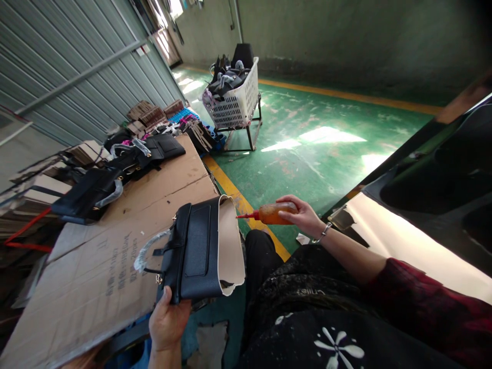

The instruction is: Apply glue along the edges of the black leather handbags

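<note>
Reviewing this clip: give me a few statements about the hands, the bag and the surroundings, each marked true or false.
1. The left hand grips the black handbag at its lower edge. True.
2. The right hand holds a pair of scissors. False: it holds an orange squeeze bottle with a red nozzle.
3. The nozzle points toward the handbag's pale flap. True.
4. The white basket on the green floor is empty. False: dark bags fill it.
5. The cardboard sheet holds only this handbag. False: other black bags lie further along.
</note>
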The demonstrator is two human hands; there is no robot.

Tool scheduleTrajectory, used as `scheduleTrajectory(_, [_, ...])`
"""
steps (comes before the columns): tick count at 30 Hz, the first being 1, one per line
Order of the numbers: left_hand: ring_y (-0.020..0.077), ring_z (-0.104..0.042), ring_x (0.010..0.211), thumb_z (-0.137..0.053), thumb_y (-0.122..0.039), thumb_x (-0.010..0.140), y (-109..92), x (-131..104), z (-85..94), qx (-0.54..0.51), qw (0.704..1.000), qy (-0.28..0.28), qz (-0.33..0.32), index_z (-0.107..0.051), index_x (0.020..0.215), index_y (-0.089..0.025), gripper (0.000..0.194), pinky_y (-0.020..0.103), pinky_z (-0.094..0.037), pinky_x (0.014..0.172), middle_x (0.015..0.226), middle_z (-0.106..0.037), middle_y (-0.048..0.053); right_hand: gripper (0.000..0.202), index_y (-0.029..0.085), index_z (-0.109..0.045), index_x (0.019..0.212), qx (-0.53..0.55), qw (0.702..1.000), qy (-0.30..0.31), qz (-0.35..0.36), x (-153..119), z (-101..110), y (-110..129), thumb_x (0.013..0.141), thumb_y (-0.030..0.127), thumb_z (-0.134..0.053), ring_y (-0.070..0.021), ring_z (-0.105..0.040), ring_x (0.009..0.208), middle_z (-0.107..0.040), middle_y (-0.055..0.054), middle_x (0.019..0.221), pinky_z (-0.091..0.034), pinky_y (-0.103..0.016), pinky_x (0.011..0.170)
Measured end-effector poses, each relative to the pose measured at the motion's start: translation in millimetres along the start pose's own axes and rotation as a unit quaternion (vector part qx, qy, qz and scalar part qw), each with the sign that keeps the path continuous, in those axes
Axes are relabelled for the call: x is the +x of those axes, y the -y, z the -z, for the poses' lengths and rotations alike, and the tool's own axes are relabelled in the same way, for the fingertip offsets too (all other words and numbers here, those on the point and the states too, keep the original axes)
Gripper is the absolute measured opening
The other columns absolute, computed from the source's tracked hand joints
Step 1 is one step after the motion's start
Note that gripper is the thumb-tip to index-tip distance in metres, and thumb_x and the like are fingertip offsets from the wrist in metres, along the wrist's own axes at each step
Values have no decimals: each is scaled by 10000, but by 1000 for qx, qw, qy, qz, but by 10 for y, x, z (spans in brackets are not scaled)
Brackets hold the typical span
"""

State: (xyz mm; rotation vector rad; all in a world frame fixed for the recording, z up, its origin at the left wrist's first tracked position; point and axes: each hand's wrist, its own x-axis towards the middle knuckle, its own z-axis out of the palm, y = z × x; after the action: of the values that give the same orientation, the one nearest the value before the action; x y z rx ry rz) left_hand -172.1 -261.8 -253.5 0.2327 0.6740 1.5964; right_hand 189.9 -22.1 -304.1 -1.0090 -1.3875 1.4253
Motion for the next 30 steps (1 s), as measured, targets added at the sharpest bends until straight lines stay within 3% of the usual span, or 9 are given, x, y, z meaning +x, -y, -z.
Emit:
scheduleTrajectory(4, [174,-501,1280,-366,-232,983,-15,-17,67,19,999,-49,0,-467,1406,-343,449,352,-209,1160,1366,-549,8,465,229,-618,971,7,1000,-12,-4,-36,14,3,674,549,-779,-215,-654,770,-687,-26,855,-554,-327,690])
scheduleTrajectory(8, [181,-475,1299,-366,-219,981,-14,-13,55,36,997,-62,-19,-420,1431,-360,474,369,-198,1167,1392,-525,2,475,224,-628,971,4,1000,-10,5,23,-13,22,671,559,-778,-206,-649,768,-688,-27,862,-552,-323,700])
scheduleTrajectory(14, [166,-524,1259,-378,-226,977,5,-3,-2,32,998,-51,-13,-460,1408,-362,460,338,-231,1151,1381,-535,-6,476,216,-627,943,12,1000,20,-18,52,-29,28,646,551,-789,-186,-626,705,-660,-8,812,-535,-301,653])
scheduleTrajectory(19, [192,-486,1297,-351,-215,980,18,-1,-5,49,996,-65,-27,-473,1410,-333,462,396,-193,1169,1382,-539,15,483,204,-625,949,24,998,41,-32,-51,12,9,643,536,-796,-177,-620,699,-657,-11,824,-526,-287,645])
scheduleTrajectory(30, [184,-481,1299,-352,-203,977,-15,0,74,39,998,-53,-22,-455,1419,-353,478,381,-188,1171,1381,-540,2,494,198,-652,954,32,996,70,-42,-304,57,16,644,552,-803,-171,-617,688,-657,-18,818,-528,-273,623])
